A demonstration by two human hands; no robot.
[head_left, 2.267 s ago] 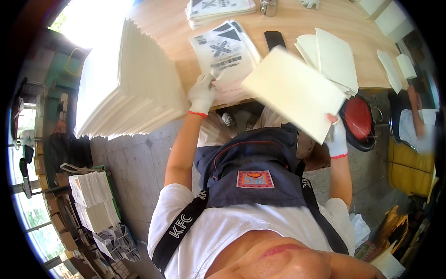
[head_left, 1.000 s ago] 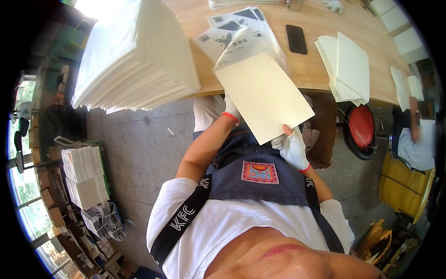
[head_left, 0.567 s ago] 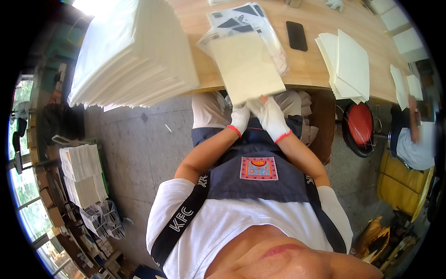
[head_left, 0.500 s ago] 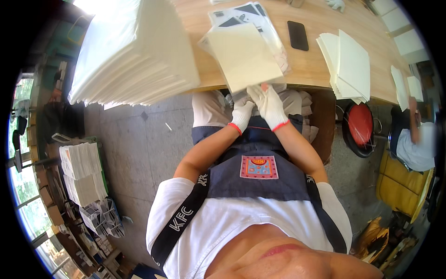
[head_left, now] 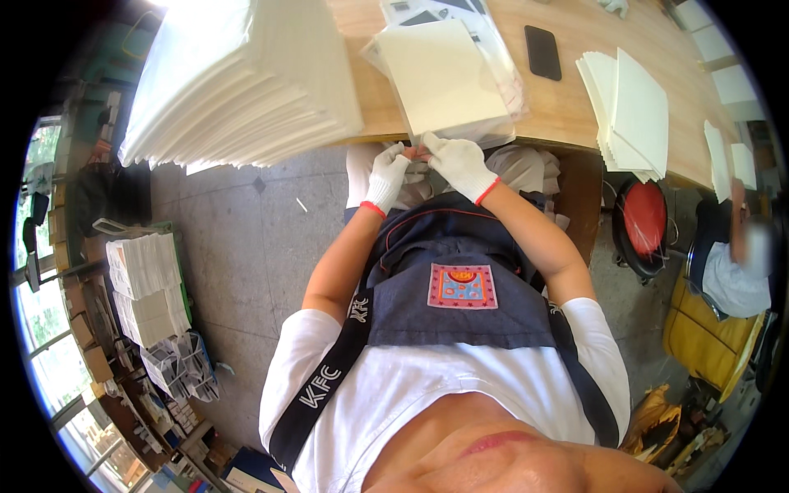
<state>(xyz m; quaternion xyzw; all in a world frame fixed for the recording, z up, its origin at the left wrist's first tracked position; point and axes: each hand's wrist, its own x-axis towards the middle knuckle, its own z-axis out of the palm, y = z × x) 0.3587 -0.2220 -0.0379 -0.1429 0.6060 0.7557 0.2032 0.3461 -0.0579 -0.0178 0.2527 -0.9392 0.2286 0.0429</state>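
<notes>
A cream sheet or board (head_left: 444, 78) lies at the table's near edge, over a clear plastic sleeve (head_left: 485, 131) whose edge shows along its near side. My left hand (head_left: 389, 177), in a white knit glove with a red cuff, is closed just off the sleeve's near left corner. Meeting it fingertip to fingertip is my right hand (head_left: 456, 167), gloved alike, its fingers pinched together. Bare fingertips show between the gloves; what they hold, if anything, is too small to make out. Printed sheets (head_left: 493, 49) in clear plastic lie under and behind the cream one.
A tall stack of white sheets (head_left: 255, 90) stands on the left of the table (head_left: 567, 111). To the right lie a black phone (head_left: 542, 52) and a fanned pile of cream sheets (head_left: 637, 115). A red-seated stool (head_left: 643, 218) is beside the table; another person (head_left: 735, 263) sits at far right.
My hands have shifted from the middle of the sleeve's near edge to its left corner. The left has moved left, and the fingertips now meet there. The view has shifted slightly.
</notes>
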